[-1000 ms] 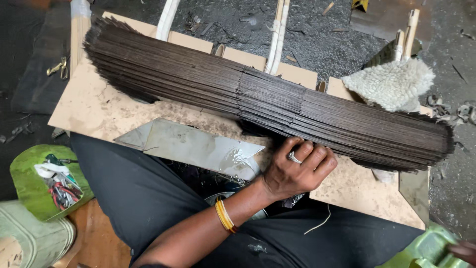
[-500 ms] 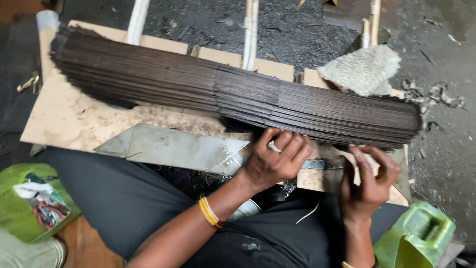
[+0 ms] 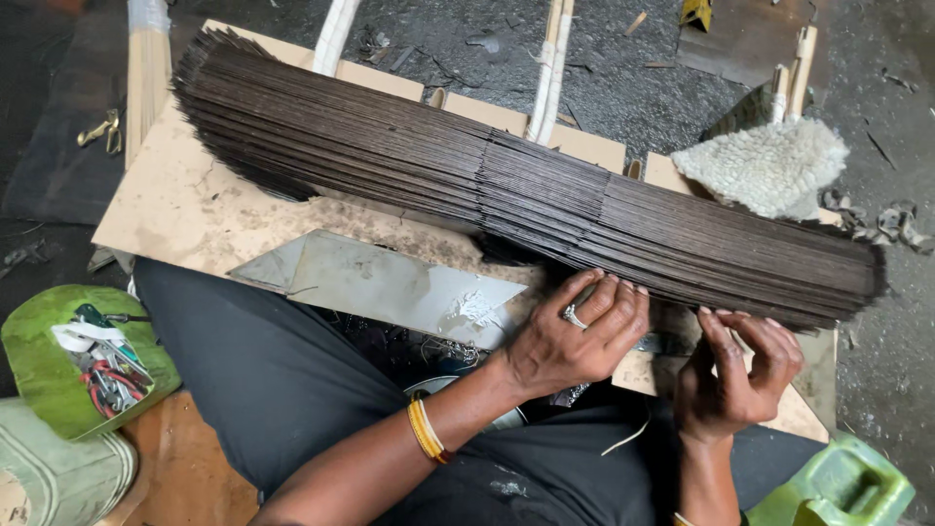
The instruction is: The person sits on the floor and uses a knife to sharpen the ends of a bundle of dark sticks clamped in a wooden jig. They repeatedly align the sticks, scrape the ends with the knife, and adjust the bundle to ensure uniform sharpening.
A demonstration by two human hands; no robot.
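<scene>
The left hand [image 3: 575, 336] lies flat and open, fingers spread, pressing on the near edge of the long bundle of dark slats [image 3: 516, 190] — its grip closes on nothing, it only bears down. A ring shows on one finger and yellow bangles [image 3: 427, 429] sit at the wrist. The right hand [image 3: 735, 375] is half curled just below the bundle's near edge, fingertips at the lowest slats; whether it pinches one or only touches, I cannot tell.

What has changed: a second ago only the left hand was on the bundle; half a second ago the right hand came up beside it, and now both are at the same stretch of the near edge, close together. My reading is that the work has gone from steadying to two-handed handling of the slats at that spot.

The bundle lies on a pale board [image 3: 195, 209] serving as the bench, across the person's lap. Its long axis runs from upper left to lower right in the view, one frayed end pointing far left, the other squared-off end pointing right, with a slight bow in the middle where bindings cross it. It has kept that lie throughout.

Around it — a grey metal sheet [image 3: 390, 282] just beside the left hand, a woolly pad [image 3: 769, 166] beyond the right end, a green tub of tools [image 3: 78, 360] at the person's left.
</scene>
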